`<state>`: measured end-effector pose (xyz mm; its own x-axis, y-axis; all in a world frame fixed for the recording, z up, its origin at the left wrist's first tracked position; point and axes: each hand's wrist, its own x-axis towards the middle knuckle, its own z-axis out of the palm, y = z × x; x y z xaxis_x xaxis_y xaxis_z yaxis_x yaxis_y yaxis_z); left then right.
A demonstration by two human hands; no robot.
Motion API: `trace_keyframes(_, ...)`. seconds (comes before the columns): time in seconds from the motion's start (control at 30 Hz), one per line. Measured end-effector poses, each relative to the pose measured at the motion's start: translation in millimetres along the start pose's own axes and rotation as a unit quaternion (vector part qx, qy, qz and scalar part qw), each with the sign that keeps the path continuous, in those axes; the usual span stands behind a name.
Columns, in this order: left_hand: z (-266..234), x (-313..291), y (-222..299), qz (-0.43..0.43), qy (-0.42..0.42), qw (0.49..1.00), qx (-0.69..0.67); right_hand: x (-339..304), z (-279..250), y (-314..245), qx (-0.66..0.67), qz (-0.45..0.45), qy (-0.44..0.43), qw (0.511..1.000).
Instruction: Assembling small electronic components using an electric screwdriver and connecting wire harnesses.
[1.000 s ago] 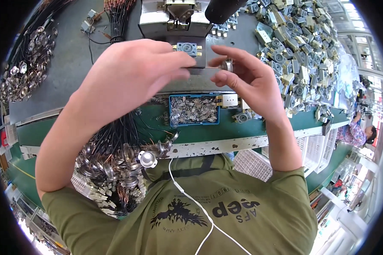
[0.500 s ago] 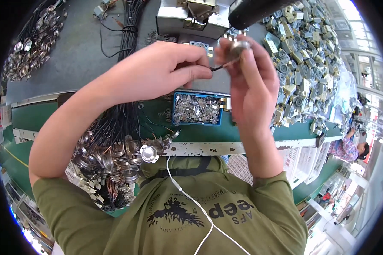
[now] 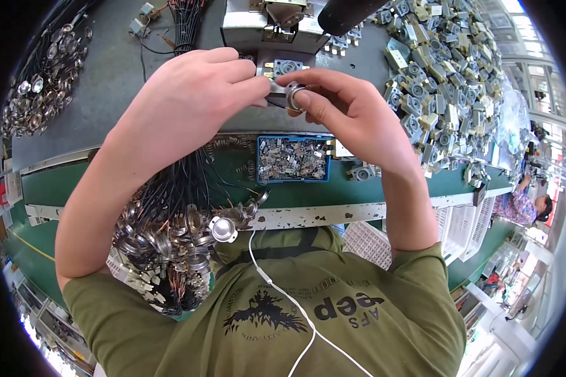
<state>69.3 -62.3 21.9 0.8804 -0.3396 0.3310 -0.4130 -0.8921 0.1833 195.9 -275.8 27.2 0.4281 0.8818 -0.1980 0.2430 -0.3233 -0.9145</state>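
Observation:
My right hand (image 3: 358, 119) pinches a round metal cap (image 3: 294, 98) between thumb and forefinger, its rim turned on edge. A black wire (image 3: 275, 103) runs from the cap toward my left hand (image 3: 198, 94). The left fingers are closed, and a small flat silvery piece (image 3: 275, 88) shows at their tips, touching or very near the cap. How the left fingers grip it is partly hidden. Just beyond both hands, a grey square switch block (image 3: 288, 67) with brass tabs lies under a metal press fixture (image 3: 283, 28).
Below the hands sits a blue tray (image 3: 294, 181) of small metal clips. A bundle of wired metal caps (image 3: 163, 232) hangs over the front edge at left; more caps (image 3: 50, 75) lie far left. Many switch blocks (image 3: 446, 81) are heaped at right. A black tube (image 3: 349, 14) juts in overhead.
The right hand has brought the metal cap left and slightly nearer, turning it on edge. My left hand has shifted left, and a small silvery piece now shows at its fingertips.

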Motion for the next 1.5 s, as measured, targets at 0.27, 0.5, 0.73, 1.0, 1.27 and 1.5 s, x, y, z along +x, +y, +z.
trace_keyframes(0.27, 7, 3, 13, -0.053, 0.056, 0.997, -0.013, -23, 29, 17, 0.001, -0.107, 0.195, 0.975)
trace_keyframes(0.5, 11, 2, 2, 0.020, 0.024, 0.999, 0.011, -6, 3, 15, -0.022, -0.079, -0.012, 0.997)
trace_keyframes(0.73, -38, 18, 2, -0.073, -0.093, 0.990, -0.079, -17, -6, 8, -0.057, -0.119, 0.079, 0.988)
trace_keyframes(1.0, -11, -8, -1, -0.076, -0.080, 0.975, -0.193, -23, 51, 36, -0.220, -0.162, 0.211, 0.939)
trace_keyframes(1.27, -37, 4, 9, -0.068, -0.154, 0.968, -0.184, -39, 75, 49, -0.339, -0.200, -0.035, 0.919)
trace_keyframes(1.5, -24, -1, 7, -0.055, -0.142, 0.971, -0.184, -43, 66, 61, -0.295, -0.173, 0.001, 0.940)
